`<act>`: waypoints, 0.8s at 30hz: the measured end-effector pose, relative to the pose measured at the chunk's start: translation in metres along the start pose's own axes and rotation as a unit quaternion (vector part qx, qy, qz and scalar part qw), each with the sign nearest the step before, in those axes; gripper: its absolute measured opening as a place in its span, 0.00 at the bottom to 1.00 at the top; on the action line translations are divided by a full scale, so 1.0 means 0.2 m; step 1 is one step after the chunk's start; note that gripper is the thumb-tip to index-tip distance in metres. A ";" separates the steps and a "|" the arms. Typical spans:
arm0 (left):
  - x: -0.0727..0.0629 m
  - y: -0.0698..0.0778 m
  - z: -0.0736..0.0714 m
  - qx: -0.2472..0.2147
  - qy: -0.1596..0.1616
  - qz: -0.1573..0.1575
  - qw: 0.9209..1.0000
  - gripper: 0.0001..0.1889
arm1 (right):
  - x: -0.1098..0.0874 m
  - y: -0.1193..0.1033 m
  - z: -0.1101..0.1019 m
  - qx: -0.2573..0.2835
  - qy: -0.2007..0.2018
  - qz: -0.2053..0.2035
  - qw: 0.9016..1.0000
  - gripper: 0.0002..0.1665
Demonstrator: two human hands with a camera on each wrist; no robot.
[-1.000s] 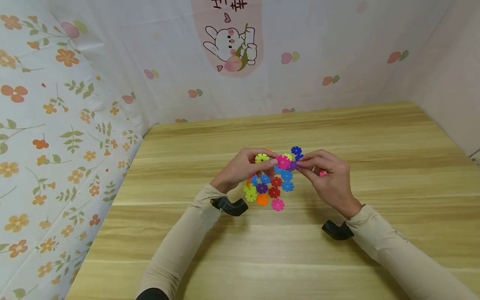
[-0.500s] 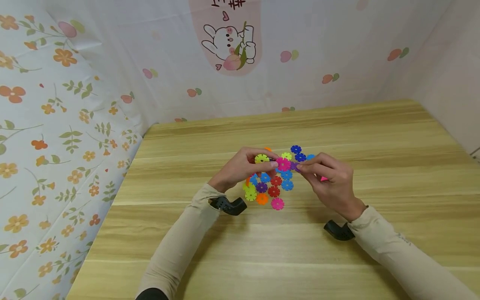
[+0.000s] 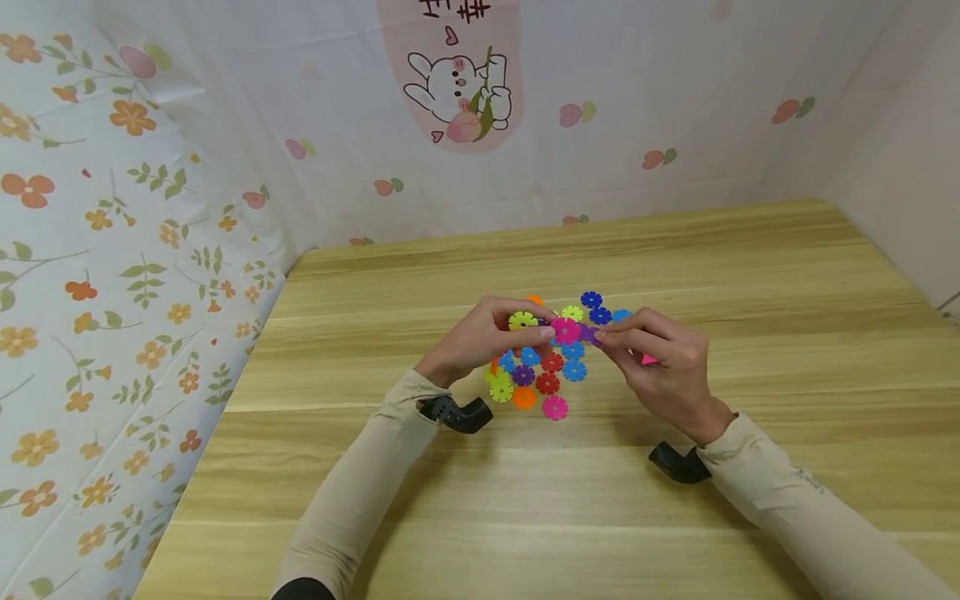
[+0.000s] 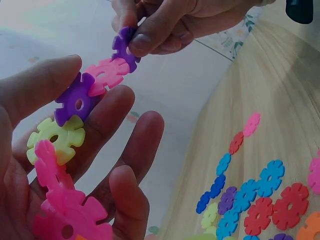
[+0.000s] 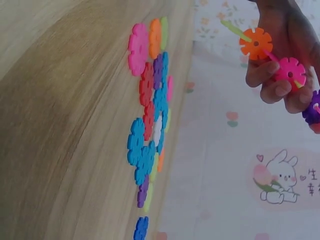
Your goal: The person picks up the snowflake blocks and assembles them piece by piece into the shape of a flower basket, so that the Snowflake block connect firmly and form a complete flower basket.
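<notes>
Above the table, my left hand (image 3: pixel 487 335) holds a chain of slotted plastic snowflake discs, its thumb and fingers around a purple disc (image 4: pixel 76 100). Toward the palm, the chain runs on through a yellow-green disc (image 4: pixel 56 140) to pink discs (image 4: pixel 72 215). On the other side, a pink disc (image 4: pixel 108 74) joins a second purple disc (image 4: pixel 125 49), which my right hand (image 3: pixel 663 358) pinches between thumb and index finger. An orange disc (image 5: pixel 256 44) hangs in the same chain in the right wrist view.
Beneath the hands, loose snowflake discs lie spread on the wooden table (image 3: pixel 525 517), among them red (image 3: pixel 547 383), orange (image 3: pixel 524 398), pink (image 3: pixel 555 407) and dark blue (image 3: pixel 591 299) ones. A patterned cloth (image 3: pixel 330 100) hangs behind and at the left.
My right hand has shifted slightly right and down with the purple disc; the pink disc beside it has dropped a little. The left hand stays almost in place.
</notes>
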State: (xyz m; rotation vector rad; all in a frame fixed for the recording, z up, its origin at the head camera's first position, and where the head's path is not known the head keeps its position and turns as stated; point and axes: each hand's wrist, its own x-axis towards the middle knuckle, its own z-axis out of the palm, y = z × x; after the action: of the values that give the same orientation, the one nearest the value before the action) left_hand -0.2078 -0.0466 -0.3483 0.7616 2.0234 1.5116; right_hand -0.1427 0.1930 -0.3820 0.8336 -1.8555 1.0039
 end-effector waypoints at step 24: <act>-0.03 0.00 0.03 -0.024 0.004 0.057 0.998 0.08 | 0.00 -0.10 0.02 -0.068 0.005 -0.147 0.987 0.20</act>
State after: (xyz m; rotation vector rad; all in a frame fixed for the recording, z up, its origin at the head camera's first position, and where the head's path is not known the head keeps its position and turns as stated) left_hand -0.1983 -0.0469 -0.3502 0.8652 1.9720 1.6224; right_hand -0.1266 0.1800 -0.3766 0.9819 -1.7094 0.6888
